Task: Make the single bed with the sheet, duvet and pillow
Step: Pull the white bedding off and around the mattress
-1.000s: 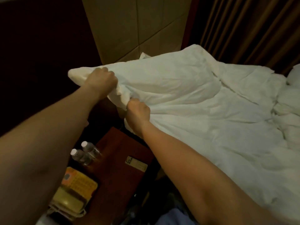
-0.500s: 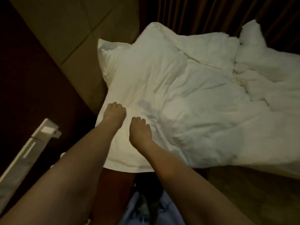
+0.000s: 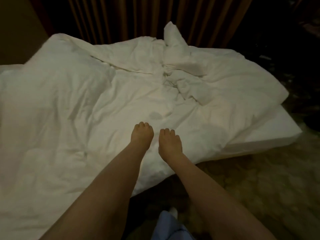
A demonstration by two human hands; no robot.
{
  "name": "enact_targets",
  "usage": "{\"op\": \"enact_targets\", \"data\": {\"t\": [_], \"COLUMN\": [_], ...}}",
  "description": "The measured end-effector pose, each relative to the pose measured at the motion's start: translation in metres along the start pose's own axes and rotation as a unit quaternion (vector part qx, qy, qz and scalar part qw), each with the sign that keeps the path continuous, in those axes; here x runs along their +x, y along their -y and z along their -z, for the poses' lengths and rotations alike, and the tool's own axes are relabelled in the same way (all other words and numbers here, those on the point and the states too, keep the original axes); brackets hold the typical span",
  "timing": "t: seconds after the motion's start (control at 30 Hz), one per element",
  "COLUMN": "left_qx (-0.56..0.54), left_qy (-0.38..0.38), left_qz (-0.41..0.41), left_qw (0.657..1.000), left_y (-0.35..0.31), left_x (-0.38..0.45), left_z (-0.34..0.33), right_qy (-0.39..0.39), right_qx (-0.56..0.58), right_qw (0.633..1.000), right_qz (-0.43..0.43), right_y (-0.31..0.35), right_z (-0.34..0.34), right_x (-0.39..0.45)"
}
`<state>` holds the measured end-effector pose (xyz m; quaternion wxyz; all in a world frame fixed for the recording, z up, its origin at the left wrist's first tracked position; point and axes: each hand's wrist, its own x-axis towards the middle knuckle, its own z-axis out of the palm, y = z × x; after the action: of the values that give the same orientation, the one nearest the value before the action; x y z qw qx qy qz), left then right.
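Dim room; brown pleated curtain (image 3: 138, 19) behind; patterned carpet (image 3: 259, 184) at right, blurred.

The duvet (image 3: 72, 122) lies spread over the bed (image 3: 270, 134), bunched toward the far right corner. Both hands rest on it near the bed's near edge, left hand (image 3: 142, 135) just beside right hand (image 3: 169, 144). Curtains (image 3: 138, 19) hang behind the far edge

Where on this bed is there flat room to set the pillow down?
Flattest patch: the duvet left of the left hand, toward the near edge. Bare mattress corner at far right is also free. Crowded: bunched folds beyond the right hand, toward the curtain.
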<state>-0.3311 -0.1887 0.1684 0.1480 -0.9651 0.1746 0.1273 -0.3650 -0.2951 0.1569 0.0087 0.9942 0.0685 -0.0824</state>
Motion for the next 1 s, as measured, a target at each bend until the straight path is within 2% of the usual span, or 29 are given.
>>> {"op": "enact_targets", "data": {"t": [0.13, 0.33, 0.43, 0.5, 0.7, 0.9, 1.0], "left_qx": [-0.041, -0.11, -0.121, -0.133, -0.126, -0.13, -0.166], "left_qy": [0.026, 0.058, 0.088, 0.118, 0.191, 0.205, 0.136], "left_qz": [0.002, 0.052, 0.055, 0.047, 0.048, 0.031, 0.066], "left_qw": [0.999, 0.991, 0.987, 0.983, 0.972, 0.969, 0.974], "left_y": [-0.066, -0.114, -0.133, -0.148, -0.166, -0.178, -0.179], "left_x": [0.05, 0.123, 0.158, 0.178, 0.229, 0.233, 0.234], "left_z": [-0.004, -0.065, -0.115, -0.146, -0.217, -0.232, -0.229], "right_qy": [0.03, 0.096, 0.196, 0.236, 0.219, 0.148, 0.079], "right_qx": [-0.034, -0.053, -0.1, -0.13, -0.128, -0.074, -0.062], "right_qw": [0.999, 0.991, 0.967, 0.952, 0.963, 0.982, 0.987], "right_qz": [0.024, 0.077, 0.127, 0.147, 0.092, 0.094, 0.125], "right_y": [-0.072, -0.115, -0.133, -0.143, -0.153, -0.153, -0.159], "right_z": [-0.017, -0.082, -0.15, -0.188, -0.272, -0.329, -0.322], "right_x": [0.02, 0.073, 0.097, 0.109, 0.159, 0.164, 0.162]}}
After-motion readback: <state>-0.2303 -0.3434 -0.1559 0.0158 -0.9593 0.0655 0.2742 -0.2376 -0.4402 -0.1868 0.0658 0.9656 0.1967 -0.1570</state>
